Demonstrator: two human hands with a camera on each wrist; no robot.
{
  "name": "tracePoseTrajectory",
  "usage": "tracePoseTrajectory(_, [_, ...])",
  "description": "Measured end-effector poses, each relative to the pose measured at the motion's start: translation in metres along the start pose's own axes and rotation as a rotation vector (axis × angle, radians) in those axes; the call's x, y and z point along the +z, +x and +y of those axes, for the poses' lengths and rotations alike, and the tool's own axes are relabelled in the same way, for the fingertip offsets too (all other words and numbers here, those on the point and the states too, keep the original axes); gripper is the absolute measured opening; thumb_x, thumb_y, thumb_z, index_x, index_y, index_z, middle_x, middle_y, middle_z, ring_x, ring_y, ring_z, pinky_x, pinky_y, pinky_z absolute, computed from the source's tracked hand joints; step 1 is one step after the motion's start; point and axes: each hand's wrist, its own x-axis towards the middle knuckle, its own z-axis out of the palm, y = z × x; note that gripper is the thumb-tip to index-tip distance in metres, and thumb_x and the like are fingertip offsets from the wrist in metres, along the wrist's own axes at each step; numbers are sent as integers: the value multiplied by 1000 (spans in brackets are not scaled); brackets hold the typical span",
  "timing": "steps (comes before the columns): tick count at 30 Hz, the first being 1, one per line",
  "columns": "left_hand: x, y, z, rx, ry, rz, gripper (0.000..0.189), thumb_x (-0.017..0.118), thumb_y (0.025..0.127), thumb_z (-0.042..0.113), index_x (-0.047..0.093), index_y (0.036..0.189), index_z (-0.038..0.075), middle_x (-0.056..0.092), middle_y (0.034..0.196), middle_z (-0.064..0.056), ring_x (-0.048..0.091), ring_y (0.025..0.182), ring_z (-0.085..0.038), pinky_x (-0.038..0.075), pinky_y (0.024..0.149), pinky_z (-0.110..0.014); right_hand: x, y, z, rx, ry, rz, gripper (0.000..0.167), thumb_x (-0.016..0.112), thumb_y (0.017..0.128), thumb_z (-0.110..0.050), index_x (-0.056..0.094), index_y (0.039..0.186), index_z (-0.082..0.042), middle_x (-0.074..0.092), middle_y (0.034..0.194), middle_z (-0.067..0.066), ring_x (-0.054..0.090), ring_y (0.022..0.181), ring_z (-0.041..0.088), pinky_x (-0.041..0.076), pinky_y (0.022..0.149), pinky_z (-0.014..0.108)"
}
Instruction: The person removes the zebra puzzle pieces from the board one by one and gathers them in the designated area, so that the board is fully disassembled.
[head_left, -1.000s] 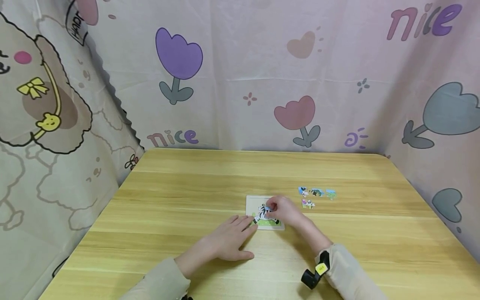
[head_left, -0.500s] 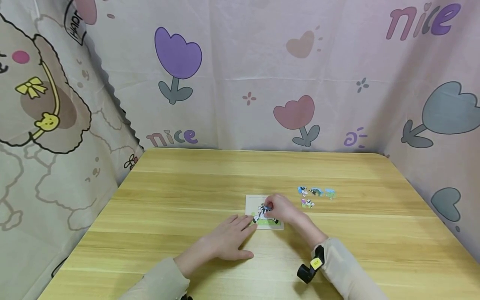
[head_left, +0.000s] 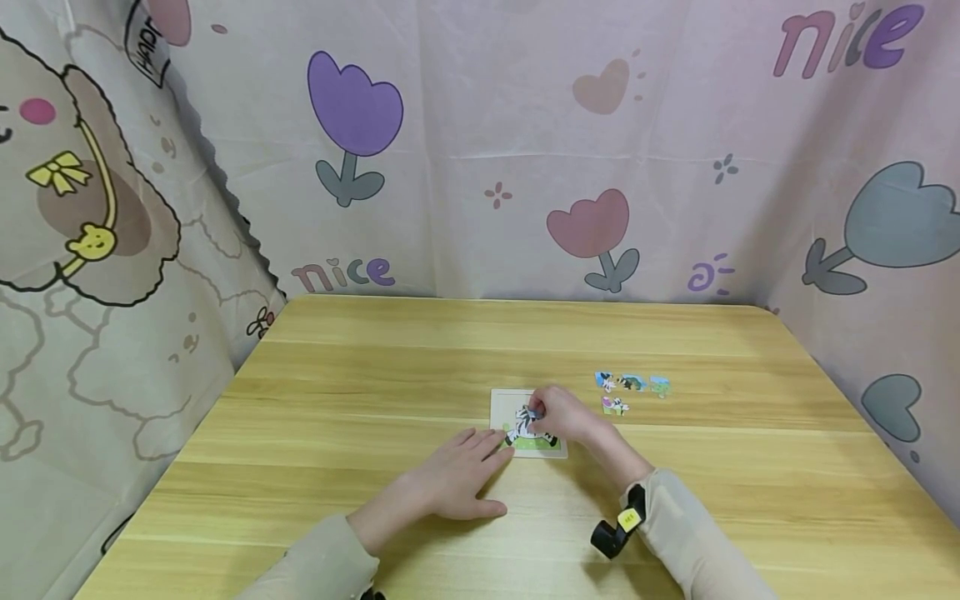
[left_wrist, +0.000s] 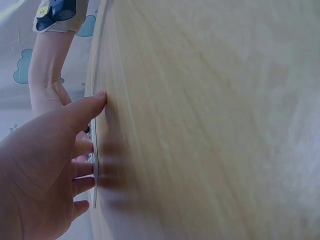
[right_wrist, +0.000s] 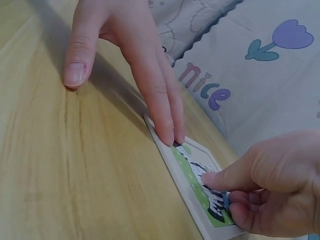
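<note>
Touching puzzle board [head_left: 502, 403], well short of table's [head_left: 375, 375] far edge, with spread left hand [head_left: 461, 479]; apparently pinching bluish piece [right_wrist: 226, 201] with right hand [head_left: 567, 417]. Judged partly filled; yet to place: four loose pieces [head_left: 632, 383], towards right edge.

In the head view, the left hand [head_left: 459, 477] hides the lower left corner of the puzzle board [head_left: 512, 402]. At the board's upper right, the right hand's fingers [right_wrist: 242, 212] mostly cover a blue-edged piece [right_wrist: 226, 200]. Right of the board, the loose pieces [head_left: 632, 383] are too small to make out fully. On the person's side of the board, the sleeves [head_left: 322, 554] are cut off.
</note>
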Motion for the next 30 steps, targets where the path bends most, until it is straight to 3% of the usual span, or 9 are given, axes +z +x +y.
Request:
tracePoseTrajectory(12, [-2, 0, -1, -7, -4, -11, 76, 47, 87, 60, 34, 144, 11, 26, 150, -11, 23, 137, -24, 18, 112, -42, -3, 1, -5, 32, -17, -24, 22, 76, 73, -3, 61, 89, -1, 54, 80, 3, 51, 75, 16, 48, 70, 29])
tracePoseTrajectory(20, [-1, 1, -1, -3, 7, -15, 77, 46, 87, 61, 34, 144, 11, 25, 150, -12, 23, 137, -25, 18, 111, -42, -4, 2, -6, 54, 2, -16, 21, 76, 71, 0, 60, 86, -2, 54, 75, 3, 50, 70, 17, 48, 64, 28])
tracePoseTrajectory(30, [-3, 1, 0, -8, 6, -26, 77, 46, 87, 61, 33, 144, 11, 25, 150, -12, 23, 137, -25, 18, 112, -42, -1, 0, 5, 69, 225, 27, 17, 71, 76, 2, 54, 79, -4, 53, 74, 4, 49, 66, 15, 45, 58, 24])
